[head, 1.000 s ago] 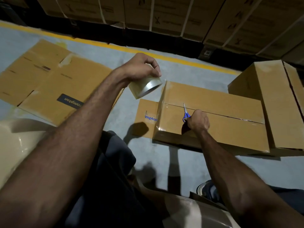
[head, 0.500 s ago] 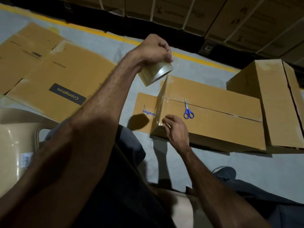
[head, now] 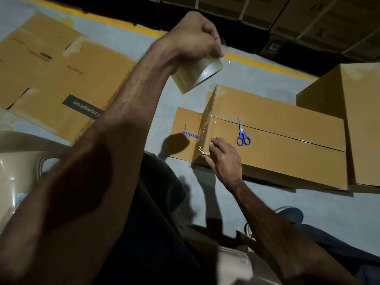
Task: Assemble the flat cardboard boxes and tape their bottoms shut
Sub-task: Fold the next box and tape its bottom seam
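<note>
An assembled cardboard box (head: pixel 287 153) lies on the floor with its taped seam facing up. My left hand (head: pixel 195 38) grips a roll of clear tape (head: pixel 197 74), raised above the box's left end. A strip of clear tape (head: pixel 206 128) runs down from the roll onto that end. My right hand (head: pixel 224 159) rests its fingers on the tape at the box's near left corner, fingers fairly straight. Blue-handled scissors (head: pixel 243 134) lie on top of the box beside the seam.
Flat cardboard sheets (head: pixel 61 79) printed "Crompton" lie on the floor at left. Another assembled box (head: pixel 353 120) stands at right against the first. Stacked cartons (head: pixel 308 15) line the back behind a yellow floor line. My shoe (head: pixel 287 214) is near the box.
My right hand let go of the scissors, leaving them on the box, and moved to the tape at the left corner. My left hand lifted the roll higher.
</note>
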The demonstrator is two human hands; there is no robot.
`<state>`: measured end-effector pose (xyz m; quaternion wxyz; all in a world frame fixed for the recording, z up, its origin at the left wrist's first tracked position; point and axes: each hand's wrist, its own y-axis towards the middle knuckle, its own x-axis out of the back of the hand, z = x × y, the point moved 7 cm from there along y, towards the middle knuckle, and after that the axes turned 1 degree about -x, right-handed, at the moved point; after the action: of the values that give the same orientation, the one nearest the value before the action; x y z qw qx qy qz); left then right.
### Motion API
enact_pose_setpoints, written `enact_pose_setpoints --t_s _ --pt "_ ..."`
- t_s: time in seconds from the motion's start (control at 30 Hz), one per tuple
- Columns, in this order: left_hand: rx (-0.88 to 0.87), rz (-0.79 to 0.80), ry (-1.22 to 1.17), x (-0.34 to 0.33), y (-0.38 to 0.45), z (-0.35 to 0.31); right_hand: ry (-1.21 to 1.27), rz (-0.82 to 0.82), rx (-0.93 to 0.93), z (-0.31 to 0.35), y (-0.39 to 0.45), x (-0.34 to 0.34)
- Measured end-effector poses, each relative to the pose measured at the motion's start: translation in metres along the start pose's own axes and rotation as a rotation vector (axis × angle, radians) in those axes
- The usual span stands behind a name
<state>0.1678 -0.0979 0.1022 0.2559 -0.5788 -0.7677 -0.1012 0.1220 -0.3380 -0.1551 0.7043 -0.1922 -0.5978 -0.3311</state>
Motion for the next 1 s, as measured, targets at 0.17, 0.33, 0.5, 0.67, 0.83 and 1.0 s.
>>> enact_pose_setpoints --t_s 0.17,0.33,0.5,0.67,0.83,1.0 --pt "0.004 0.008 0.006 -0.002 0.004 0.000 -0.029 -0.019 -0.034 0.002 0.002 -0.005" --pt "0.004 0.004 0.010 0.000 0.006 0.001 -0.024 -0.034 -0.053 0.002 0.004 -0.008" --pt "0.006 0.000 0.003 0.001 0.007 0.000 0.031 -0.074 -0.175 0.008 -0.005 -0.014" --pt "-0.007 -0.001 -0.007 0.001 0.011 0.003 0.002 -0.084 -0.385 0.020 -0.011 -0.032" --pt "-0.017 -0.012 -0.011 0.000 0.014 0.004 0.038 -0.134 -0.486 0.025 -0.009 -0.037" --pt "0.002 0.001 -0.014 -0.002 0.015 0.003 0.027 -0.147 -0.509 0.026 -0.008 -0.038"
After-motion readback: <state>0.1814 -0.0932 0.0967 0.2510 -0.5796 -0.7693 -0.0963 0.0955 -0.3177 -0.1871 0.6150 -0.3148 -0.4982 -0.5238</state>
